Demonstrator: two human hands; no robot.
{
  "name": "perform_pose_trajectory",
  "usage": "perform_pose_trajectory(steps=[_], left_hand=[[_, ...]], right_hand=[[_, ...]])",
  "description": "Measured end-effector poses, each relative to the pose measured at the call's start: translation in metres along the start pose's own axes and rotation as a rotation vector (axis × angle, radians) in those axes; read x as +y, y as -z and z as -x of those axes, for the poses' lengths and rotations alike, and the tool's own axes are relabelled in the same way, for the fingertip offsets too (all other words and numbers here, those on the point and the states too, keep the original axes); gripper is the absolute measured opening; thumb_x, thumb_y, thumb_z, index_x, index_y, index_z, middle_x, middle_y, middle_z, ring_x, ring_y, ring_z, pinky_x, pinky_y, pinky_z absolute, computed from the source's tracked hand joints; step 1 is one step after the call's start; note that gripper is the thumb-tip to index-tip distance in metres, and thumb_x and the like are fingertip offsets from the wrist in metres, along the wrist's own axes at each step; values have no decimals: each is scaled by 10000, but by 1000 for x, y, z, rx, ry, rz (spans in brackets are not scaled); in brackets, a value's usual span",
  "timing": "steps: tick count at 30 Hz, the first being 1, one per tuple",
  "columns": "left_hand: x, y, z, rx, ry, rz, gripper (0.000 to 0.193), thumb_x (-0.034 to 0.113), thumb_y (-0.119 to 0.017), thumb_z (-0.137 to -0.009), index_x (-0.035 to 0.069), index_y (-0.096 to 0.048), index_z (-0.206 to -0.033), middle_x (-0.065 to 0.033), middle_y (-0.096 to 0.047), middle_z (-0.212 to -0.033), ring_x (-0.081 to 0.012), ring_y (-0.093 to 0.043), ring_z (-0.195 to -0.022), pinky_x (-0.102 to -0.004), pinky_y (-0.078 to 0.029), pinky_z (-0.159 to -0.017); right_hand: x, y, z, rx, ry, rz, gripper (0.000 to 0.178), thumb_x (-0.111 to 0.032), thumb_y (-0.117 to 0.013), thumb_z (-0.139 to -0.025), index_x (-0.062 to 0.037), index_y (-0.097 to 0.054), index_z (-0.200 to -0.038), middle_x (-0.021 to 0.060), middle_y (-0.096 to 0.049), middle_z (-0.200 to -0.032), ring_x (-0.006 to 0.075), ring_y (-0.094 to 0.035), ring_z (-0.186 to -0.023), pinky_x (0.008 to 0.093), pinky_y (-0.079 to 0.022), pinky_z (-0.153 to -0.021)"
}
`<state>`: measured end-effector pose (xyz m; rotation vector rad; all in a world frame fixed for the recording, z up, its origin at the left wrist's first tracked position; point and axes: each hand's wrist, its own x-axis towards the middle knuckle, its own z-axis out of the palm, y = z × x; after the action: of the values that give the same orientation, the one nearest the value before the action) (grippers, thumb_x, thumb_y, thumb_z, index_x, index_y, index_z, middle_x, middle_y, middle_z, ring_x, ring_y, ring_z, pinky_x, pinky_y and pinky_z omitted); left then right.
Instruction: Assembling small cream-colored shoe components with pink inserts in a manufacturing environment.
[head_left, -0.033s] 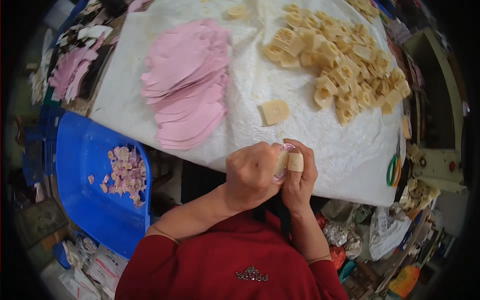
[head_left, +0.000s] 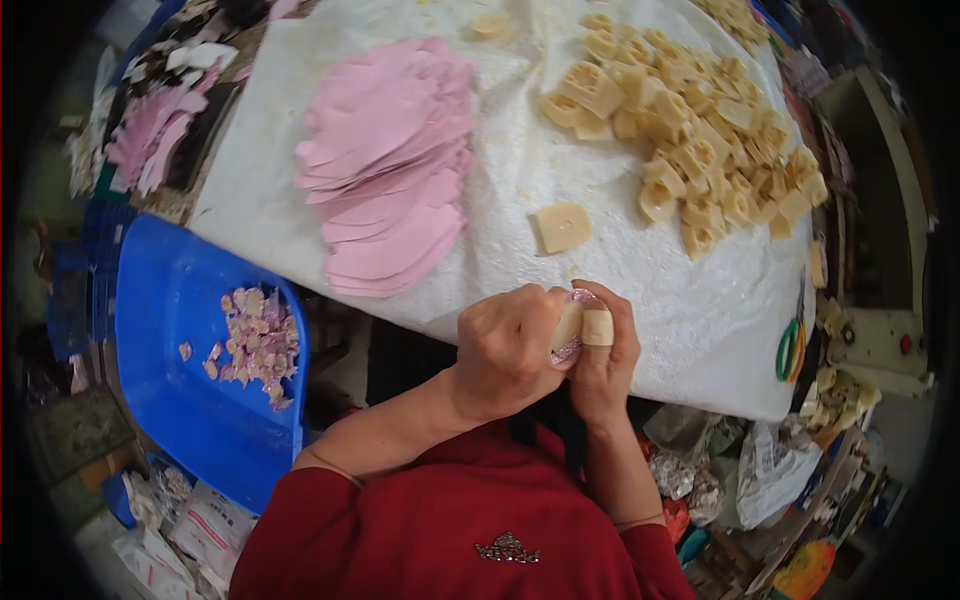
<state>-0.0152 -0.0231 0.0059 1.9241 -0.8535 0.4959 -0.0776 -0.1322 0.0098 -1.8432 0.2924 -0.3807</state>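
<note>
Close in front of my chest, at the table's near edge, my two hands meet around a cream shoe heel (head_left: 567, 333) with a shiny pink covering around its rim. My left hand (head_left: 508, 345) is closed like a fist against its left side, and its fingertips are hidden. From the right, my right hand (head_left: 607, 365) grips the heel, its thumb wrapped in beige tape (head_left: 598, 328). Just beyond the hands lies a single bare cream heel (head_left: 563, 228). A fanned stack of pink cut pieces (head_left: 390, 170) lies to the left, and a heap of cream heels (head_left: 700, 140) to the right.
White sheeting (head_left: 500, 240) covers the table. A blue bin (head_left: 170, 400) at the left holds pink-and-cream bits. Green-handled scissors (head_left: 788, 350) lie at the table's right edge. Plastic bags (head_left: 770, 470) and clutter crowd the lower right.
The table and the things on it appear slightly farther right in the view. Both hands keep the same grip on the heel.
</note>
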Motion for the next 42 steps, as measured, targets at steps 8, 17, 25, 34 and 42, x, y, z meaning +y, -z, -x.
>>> perform_pose_trajectory(steps=[8, 17, 25, 34, 42], left_hand=[[-39, 86, 38, 163, 259, -32, 437, 70, -791, -653, 17, -566, -1024, -92, -582, -842, -201, -583, -693, -301, -484, -627], [-116, 202, 110, 282, 606, -1089, 366, 30, -637, -773, 36, -560, -1131, -112, -520, -1119, -267, -554, -953, -347, -450, -825], [-58, 134, 42, -9, -11, -277, 283, -9, -624, -728, -9, -637, -1011, -124, -645, -947, -275, -642, -854, -380, -482, -815], [-48, 107, 46, -40, 38, -296, 238, 6, -635, -741, -36, -653, -974, -137, -649, -977, -263, -645, -898, -365, -511, -806], [-20, 63, 9, -236, 431, 595, 370, 234, -513, -941, -41, -557, -1185, -125, -594, -897, -159, -545, -734, -237, -439, -698]], right_hand=[[-19, -14, -47, -308, 223, -29, 290, -134, -602, -860, -47, -590, -1136, 100, -567, -943, 234, -541, -836, 332, -441, -763], [-27, -62, -71, -337, 583, 438, 317, -9, -648, -675, -103, -662, -977, 63, -531, -1054, 275, -458, -978, 387, -351, -845], [-25, -89, -84, -377, 642, 551, 249, 7, -603, -647, -125, -674, -846, 50, -519, -993, 262, -446, -971, 404, -295, -875], [-22, -49, -80, -178, 603, 384, 228, 43, -598, -626, -105, -618, -799, 59, -509, -939, 268, -449, -942, 396, -318, -836], [-45, 4, -65, -376, 582, 452, 312, 95, -580, -601, -85, -618, -852, 95, -513, -930, 318, -458, -968, 411, -359, -863]])
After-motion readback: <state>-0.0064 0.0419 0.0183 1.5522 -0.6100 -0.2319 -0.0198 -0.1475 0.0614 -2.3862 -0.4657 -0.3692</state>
